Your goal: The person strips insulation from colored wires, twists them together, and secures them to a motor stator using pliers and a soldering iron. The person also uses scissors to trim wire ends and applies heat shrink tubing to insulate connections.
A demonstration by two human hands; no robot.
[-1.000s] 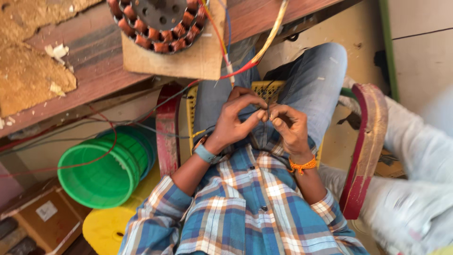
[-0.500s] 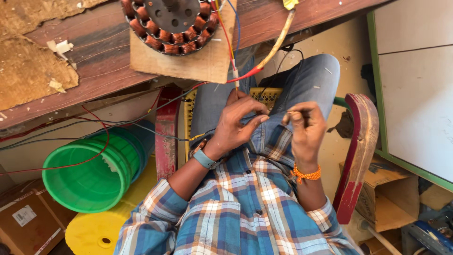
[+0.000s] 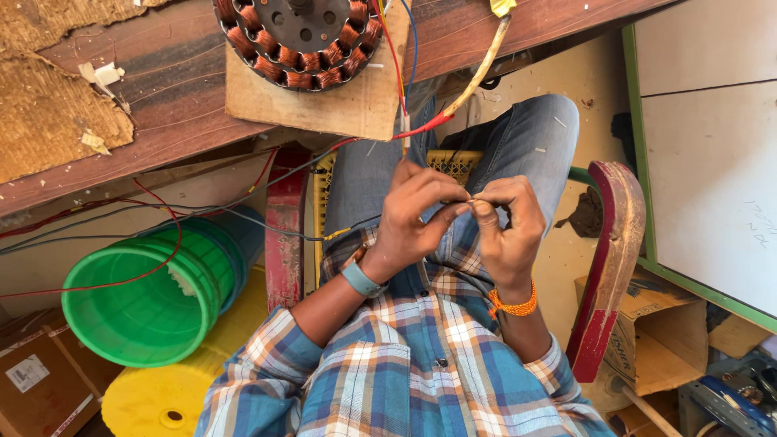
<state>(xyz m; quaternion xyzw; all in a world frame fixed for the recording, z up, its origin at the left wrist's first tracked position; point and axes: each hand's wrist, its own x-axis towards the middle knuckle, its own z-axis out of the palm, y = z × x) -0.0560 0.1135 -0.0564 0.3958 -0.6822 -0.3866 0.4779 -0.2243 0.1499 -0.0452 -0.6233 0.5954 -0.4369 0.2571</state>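
Wire end (image 3: 472, 199) is pinched between both hands over the lap, left hand (image 3: 417, 212) and right hand (image 3: 508, 222) fingertips clamped on it. Worn wooden bench (image 3: 162, 121) above holds a copper-wound stator (image 3: 299, 40) on cardboard (image 3: 356, 101); green bucket (image 3: 146, 299) sits below.

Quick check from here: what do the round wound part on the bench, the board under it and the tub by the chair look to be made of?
Round wound part: dark metal core, glossy reddish coils that look like enamelled copper wire. Board under it: pale, matte, with a raw edge, probably plywood or pressed board. Tub: bright green, smooth, ribbed wall, seemingly moulded plastic. Bench top: dark, streaked wood grain, worn.
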